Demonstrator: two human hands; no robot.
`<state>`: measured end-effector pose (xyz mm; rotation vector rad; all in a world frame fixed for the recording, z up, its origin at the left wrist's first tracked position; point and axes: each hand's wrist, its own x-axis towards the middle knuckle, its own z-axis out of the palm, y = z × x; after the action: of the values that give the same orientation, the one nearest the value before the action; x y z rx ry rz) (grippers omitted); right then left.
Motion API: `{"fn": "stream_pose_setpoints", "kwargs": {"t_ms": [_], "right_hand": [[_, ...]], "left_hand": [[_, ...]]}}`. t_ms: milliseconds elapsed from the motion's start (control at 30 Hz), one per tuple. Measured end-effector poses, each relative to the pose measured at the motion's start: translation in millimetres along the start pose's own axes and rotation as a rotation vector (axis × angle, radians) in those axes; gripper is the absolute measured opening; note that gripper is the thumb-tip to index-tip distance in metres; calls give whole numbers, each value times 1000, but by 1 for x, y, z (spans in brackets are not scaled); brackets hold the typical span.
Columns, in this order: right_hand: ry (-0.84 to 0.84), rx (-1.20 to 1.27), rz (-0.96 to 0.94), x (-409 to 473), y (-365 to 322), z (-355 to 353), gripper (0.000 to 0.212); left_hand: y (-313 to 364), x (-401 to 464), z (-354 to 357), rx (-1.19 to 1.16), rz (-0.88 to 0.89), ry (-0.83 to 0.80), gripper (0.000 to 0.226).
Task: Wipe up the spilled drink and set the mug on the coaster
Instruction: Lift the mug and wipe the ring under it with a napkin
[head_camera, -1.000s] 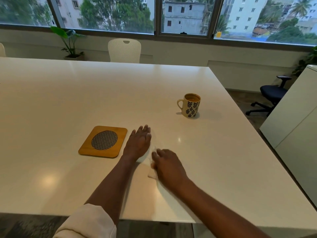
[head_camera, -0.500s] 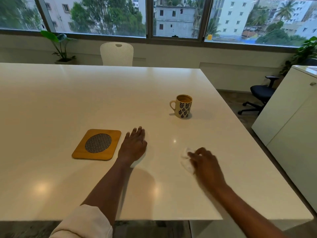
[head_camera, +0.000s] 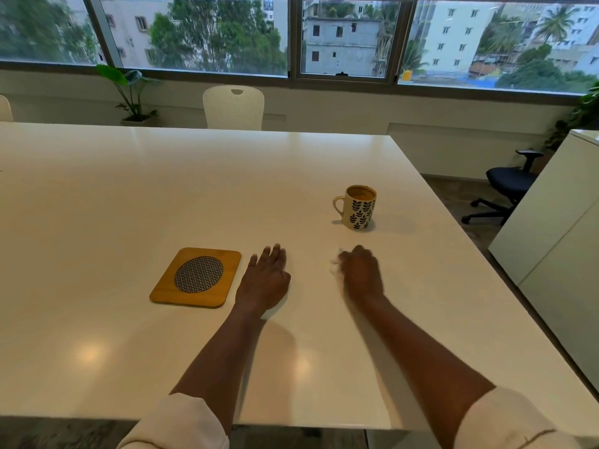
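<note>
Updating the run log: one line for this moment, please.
left hand flat on table | right hand closed on tissue | mug off coaster

From my seat the view was evenly lit by soft daylight from the windows (head_camera: 343, 37) along the far wall. The white table (head_camera: 129, 196) carried two warm glare spots near the front edge. Faint shadows lay under the left hand (head_camera: 264, 280) and right of the mug (head_camera: 358, 207). The right hand (head_camera: 361, 273) was smeared by motion blur. Straight lines bowed toward the frame's edges.
</note>
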<state>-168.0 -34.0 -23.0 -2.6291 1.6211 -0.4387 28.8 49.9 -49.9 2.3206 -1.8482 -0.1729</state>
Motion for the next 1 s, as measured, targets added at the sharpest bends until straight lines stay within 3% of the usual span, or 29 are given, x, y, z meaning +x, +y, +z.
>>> {"fn": "stream_pose_setpoints", "kwargs": {"t_ms": [233, 533, 633, 867, 1000], "right_hand": [[-38, 187, -310, -59, -76, 8, 24], [-86, 196, -633, -126, -3, -20, 28], [-104, 296, -514, -120, 35, -37, 25], [52, 474, 115, -111, 105, -66, 26], [105, 784, 253, -115, 110, -73, 25]], "left_hand": [[-9, 1, -4, -53, 32, 3, 58], [-1, -11, -6, -185, 35, -8, 57], [3, -20, -3, -260, 2, 31, 59], [49, -39, 1, -444, 30, 151, 53], [98, -48, -7, -612, 149, 214, 44]]}}
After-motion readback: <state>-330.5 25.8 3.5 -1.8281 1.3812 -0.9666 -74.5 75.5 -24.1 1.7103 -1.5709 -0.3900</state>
